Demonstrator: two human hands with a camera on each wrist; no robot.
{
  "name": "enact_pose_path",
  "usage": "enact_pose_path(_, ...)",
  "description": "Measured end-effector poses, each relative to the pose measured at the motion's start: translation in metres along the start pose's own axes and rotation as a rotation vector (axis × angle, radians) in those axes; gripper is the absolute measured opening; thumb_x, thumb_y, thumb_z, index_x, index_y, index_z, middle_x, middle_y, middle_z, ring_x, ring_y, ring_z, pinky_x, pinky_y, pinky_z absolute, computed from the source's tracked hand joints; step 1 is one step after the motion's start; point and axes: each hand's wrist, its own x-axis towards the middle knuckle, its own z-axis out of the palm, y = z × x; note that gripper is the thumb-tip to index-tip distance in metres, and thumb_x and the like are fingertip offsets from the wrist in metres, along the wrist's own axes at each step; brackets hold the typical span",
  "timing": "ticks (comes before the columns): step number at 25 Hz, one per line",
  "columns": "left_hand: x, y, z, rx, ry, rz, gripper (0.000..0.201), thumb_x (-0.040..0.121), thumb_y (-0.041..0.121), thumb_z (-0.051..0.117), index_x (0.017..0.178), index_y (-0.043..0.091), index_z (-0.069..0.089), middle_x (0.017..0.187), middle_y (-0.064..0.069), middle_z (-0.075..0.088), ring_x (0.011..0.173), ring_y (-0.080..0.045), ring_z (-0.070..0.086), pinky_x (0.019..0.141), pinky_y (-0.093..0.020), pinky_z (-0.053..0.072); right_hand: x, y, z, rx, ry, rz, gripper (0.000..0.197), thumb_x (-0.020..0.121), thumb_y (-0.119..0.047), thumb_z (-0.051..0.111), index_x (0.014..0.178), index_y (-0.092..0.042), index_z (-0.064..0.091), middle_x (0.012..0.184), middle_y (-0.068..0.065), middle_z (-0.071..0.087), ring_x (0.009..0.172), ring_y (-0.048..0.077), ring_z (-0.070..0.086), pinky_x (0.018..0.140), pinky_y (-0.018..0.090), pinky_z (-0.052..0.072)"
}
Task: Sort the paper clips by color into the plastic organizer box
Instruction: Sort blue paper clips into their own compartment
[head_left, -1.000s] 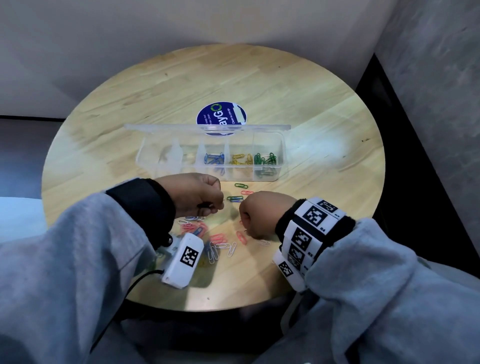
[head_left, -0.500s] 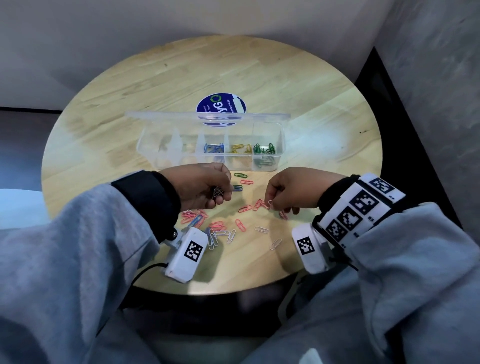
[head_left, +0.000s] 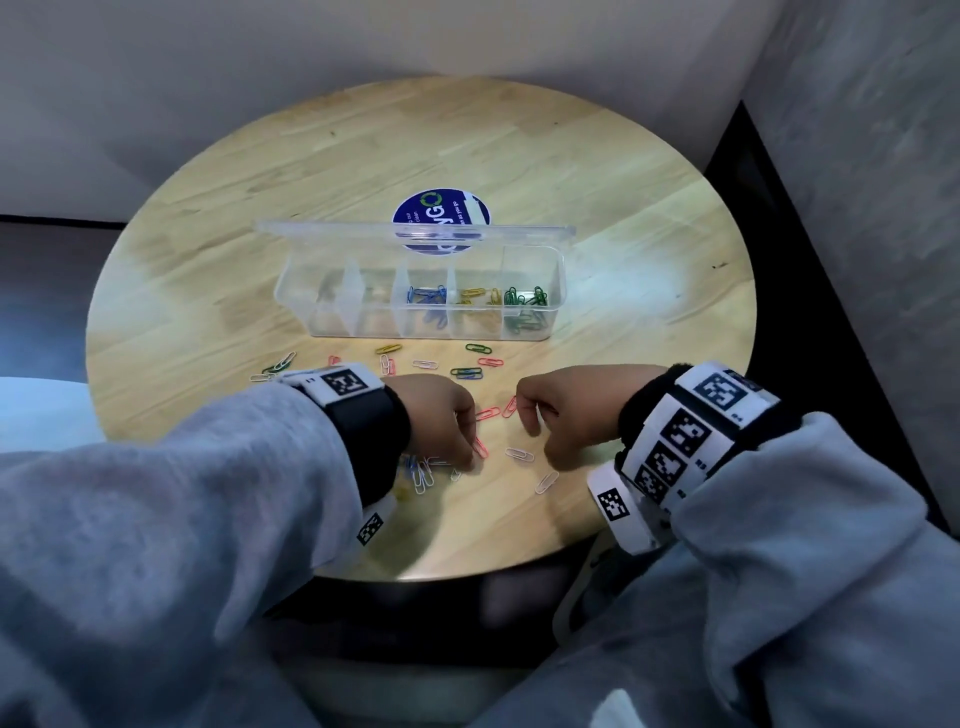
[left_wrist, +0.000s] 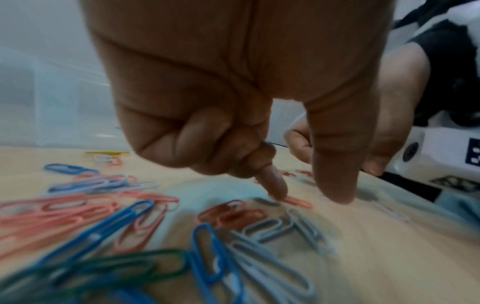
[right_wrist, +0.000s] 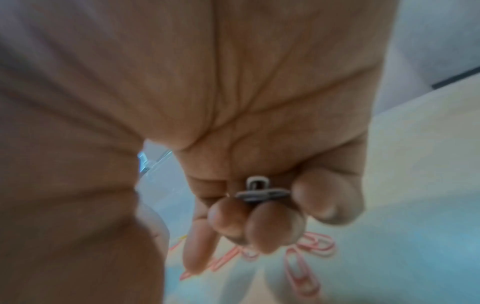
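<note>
The clear organizer box (head_left: 363, 325) stands open mid-table, with blue clips (head_left: 427, 296), yellow clips (head_left: 478, 296) and green clips (head_left: 525, 299) in separate compartments. My left hand (head_left: 470, 457) reaches down, its index fingertip (left_wrist: 276, 190) touching a red clip (left_wrist: 297, 201). The other fingers are curled, and a thin wire end pokes out of them. My right hand (head_left: 524, 415) hovers just to the right, over more red clips (head_left: 510, 406). Its curled fingers hold grey clips (right_wrist: 262, 191) against the palm.
Loose clips of mixed colours lie under my left wrist (head_left: 423, 475), in front of the box (head_left: 467, 371) and to the left (head_left: 275, 366). White clips (head_left: 519, 454) lie between my hands. A round blue sticker (head_left: 441, 218) is behind the box. The table's front edge (head_left: 467, 571) is close.
My left hand has turned palm-down and dropped toward me onto the red clip. My right hand has swung from the near pile to the red clips and stays there.
</note>
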Motion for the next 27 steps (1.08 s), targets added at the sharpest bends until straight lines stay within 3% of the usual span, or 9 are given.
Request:
enact_pose_path(2,0.002,0.001,0.005,0.081,0.004,0.001,0.018,0.072,0.034,0.073,0.08,0.027,0.058,0.069,0.01,0.054,0.076,-0.012,0.055,0.054,-0.019,0.035,0.003,-0.003,0.006,-0.108,-0.021,0.009,0.032,0.072,-0.012,0.061,0.095,-0.028,0.048,0.077,-0.01,0.049,0.069,0.014,0.05,0.062,0.028,0.042)
enact_pose_path(8,0.007,0.003,0.013,0.147,-0.008,0.009,0.019,0.072,0.028,0.074,0.072,0.025,0.055,0.067,0.008,0.056,0.067,-0.012,0.054,0.049,-0.02,0.034,0.015,-0.005,0.018,-0.203,-0.017,-0.062,0.042,0.072,-0.013,0.068,0.098,-0.03,0.039,0.085,-0.008,0.048,0.084,0.021,0.057,0.071,0.035,0.049)
enact_pose_path(11,0.007,0.001,0.01,0.142,-0.015,0.012,0.012,0.075,0.027,0.073,0.081,0.024,0.063,0.072,0.007,0.059,0.07,-0.013,0.054,0.049,-0.019,0.034,0.019,-0.006,0.018,-0.191,0.01,-0.105,0.031,0.076,-0.019,0.068,0.095,-0.028,0.045,0.075,-0.012,0.042,0.084,0.019,0.052,0.07,0.033,0.045)
enact_pose_path(14,0.007,-0.003,0.007,0.118,-0.002,0.005,0.014,0.075,0.03,0.074,0.083,0.024,0.064,0.067,0.009,0.056,0.059,-0.007,0.05,0.048,-0.019,0.034,0.022,-0.007,0.017,-0.172,0.058,-0.138,0.015,0.081,-0.024,0.066,0.088,-0.024,0.052,0.08,-0.009,0.05,0.084,0.018,0.052,0.066,0.029,0.04)
enact_pose_path(19,0.004,-0.018,0.004,0.009,0.009,-0.019,0.02,0.07,0.033,0.078,0.075,0.025,0.061,0.062,0.011,0.056,0.051,-0.005,0.053,0.057,-0.019,0.045,0.024,-0.007,0.017,-0.19,0.066,-0.103,0.023,0.076,-0.024,0.07,0.09,-0.024,0.051,0.078,-0.01,0.047,0.083,0.017,0.051,0.069,0.031,0.044)
enact_pose_path(23,0.001,-0.018,0.009,0.09,0.029,0.015,0.018,0.07,0.032,0.075,0.074,0.028,0.058,0.067,0.01,0.055,0.065,-0.012,0.057,0.051,-0.019,0.037,0.027,-0.016,0.015,-0.281,0.059,-0.087,0.011,0.081,-0.019,0.065,0.083,-0.02,0.055,0.085,-0.004,0.053,0.083,0.018,0.052,0.056,0.024,0.037)
enact_pose_path(25,0.001,-0.013,0.009,0.129,0.046,0.042,0.013,0.074,0.028,0.072,0.078,0.027,0.06,0.068,0.009,0.054,0.062,-0.01,0.052,0.048,-0.018,0.033,0.026,-0.018,0.016,-0.259,0.079,-0.029,0.003,0.081,-0.018,0.061,0.081,-0.02,0.059,0.085,-0.002,0.058,0.082,0.019,0.056,0.06,0.026,0.042)
enact_pose_path(27,-0.001,-0.009,0.01,0.11,0.034,0.06,0.009,0.077,0.025,0.07,0.081,0.026,0.061,0.064,0.01,0.053,0.054,-0.005,0.047,0.046,-0.018,0.033,0.021,-0.019,0.02,-0.21,0.08,0.036,0.008,0.079,-0.014,0.056,0.082,-0.018,0.062,0.085,0.001,0.063,0.081,0.021,0.059,0.063,0.028,0.046)
